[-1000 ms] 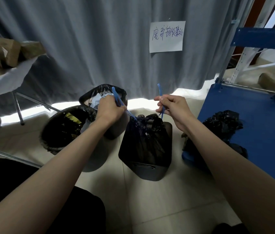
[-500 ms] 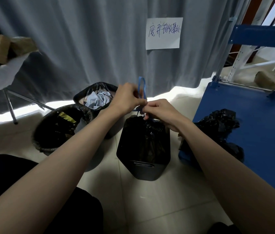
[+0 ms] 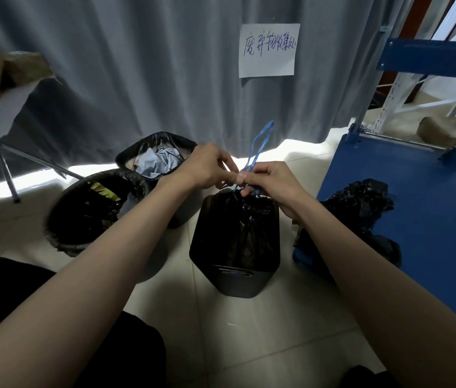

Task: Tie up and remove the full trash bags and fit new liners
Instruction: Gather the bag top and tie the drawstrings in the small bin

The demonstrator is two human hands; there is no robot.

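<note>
Both hands meet over the mouth of the nearest bin: the left hand [image 3: 207, 166] and the right hand [image 3: 270, 182] each have fingers curled in, pinching the blue drawstring [image 3: 259, 144] where its strands cross, fingertips all but touching. A loop of the string stands up above the knuckles, and short strands run down to the gathered neck of the black trash bag [image 3: 239, 219].

That bag sits inside the square black bin [image 3: 235, 264] on the floor, directly below the hands, its top cinched shut. By the look of it, the step in hand is tying the knot on bag 1; it does not appear snug yet. The next move probably calls for passing the loop through and pulling the 2 ends apart firmly, then lifting the bag straight up out of the bin.

To the left stand 2 more lined bins not yet tied: a round bin [image 3: 81, 214] and a rear bin [image 3: 157, 155] holding pale paper. Crumpled black bags [image 3: 361, 197] lie on the blue cart [image 3: 431, 219] to the right, near the right forearm.
</note>
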